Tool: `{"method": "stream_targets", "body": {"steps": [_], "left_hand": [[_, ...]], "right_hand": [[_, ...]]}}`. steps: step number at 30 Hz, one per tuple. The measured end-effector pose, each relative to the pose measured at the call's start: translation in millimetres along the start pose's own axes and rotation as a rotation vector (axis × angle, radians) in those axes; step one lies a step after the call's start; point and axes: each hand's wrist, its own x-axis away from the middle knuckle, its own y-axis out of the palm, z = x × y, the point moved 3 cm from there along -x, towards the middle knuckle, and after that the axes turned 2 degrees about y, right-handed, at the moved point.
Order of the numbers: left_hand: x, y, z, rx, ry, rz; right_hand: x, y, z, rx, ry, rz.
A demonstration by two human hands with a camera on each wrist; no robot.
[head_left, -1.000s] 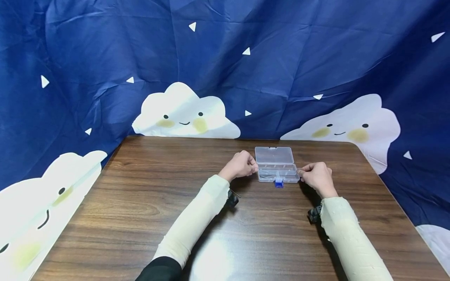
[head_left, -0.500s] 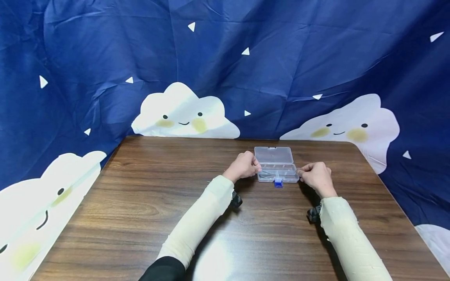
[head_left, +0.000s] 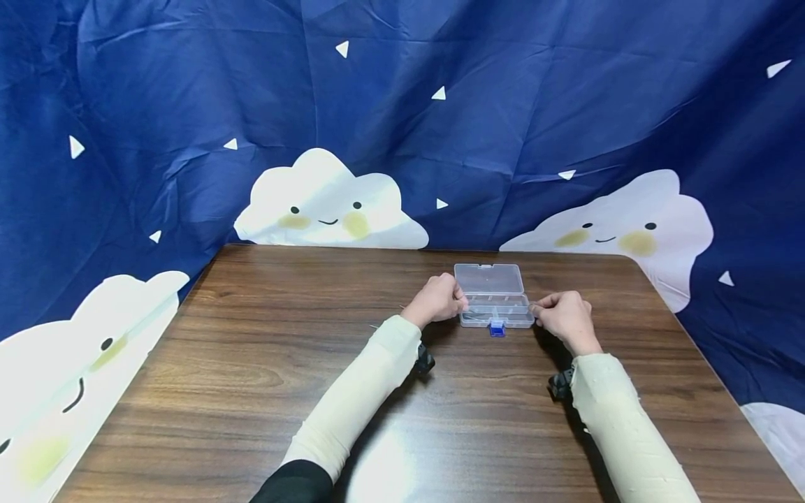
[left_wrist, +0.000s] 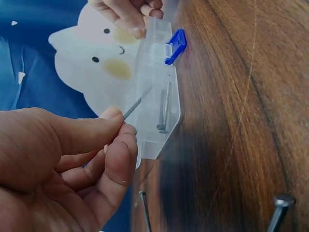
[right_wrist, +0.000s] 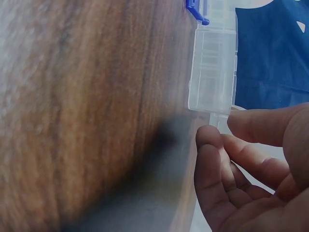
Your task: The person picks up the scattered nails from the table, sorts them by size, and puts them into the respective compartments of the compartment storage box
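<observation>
In the head view, a clear plastic compartment box (head_left: pixel 527 320) sits on the table, its lid (head_left: pixel 488 278) raised at the back and its blue latch (head_left: pixel 497 331) facing front. My left hand (head_left: pixel 435 300) is at the box's left end. Between thumb and forefinger it pinches a nail (left_wrist: pixel 135 108), tip pointing over the box; the head is partly hidden by the fingers. Nails (left_wrist: pixel 165 108) lie in the front compartment. At the opposite end, my right hand (head_left: pixel 569 319) holds the box's right side with thumb and fingertips (right_wrist: pixel 208 135).
On the wooden table (head_left: pixel 251 377), a loose nail (left_wrist: pixel 281 208) and another nail (left_wrist: pixel 145 210) lie by the left wrist, mostly hidden in the head view. A blue cloth (head_left: pixel 390 91) with clouds hangs behind the table's back edge.
My left hand has moved slightly right, bringing its fingertips over the box's left edge with the nail. The right hand and the box have stayed put.
</observation>
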Motion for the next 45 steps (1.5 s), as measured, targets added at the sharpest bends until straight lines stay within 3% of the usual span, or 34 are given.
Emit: {"method": "stream_targets", "body": {"steps": [5,14,21,33,45], "left_hand": [[-1.1,2.7,-0.4,0.001,-0.023,-0.012],[-1.4,3.2,-0.1,-0.013,-0.051,-0.008],[0.2,4.1,-2.2,-0.008,-0.003,0.015],[0.6,0.7,-3.2,0.049,0.021,0.064],[2.0,-0.1,-1.2,0.108,0.019,0.033]], "right_hand": [[0.0,0.5,2.2,0.001,0.019,0.0],[-2.2,0.5,3.5,-0.007,-0.018,-0.002],[-2.7,1.3,4.6,-0.006,-0.024,-0.001],[-2.0,-0.2,5.3,0.006,-0.019,-0.008],[-0.8,-0.8,3.3,0.014,-0.008,-0.012]]}}
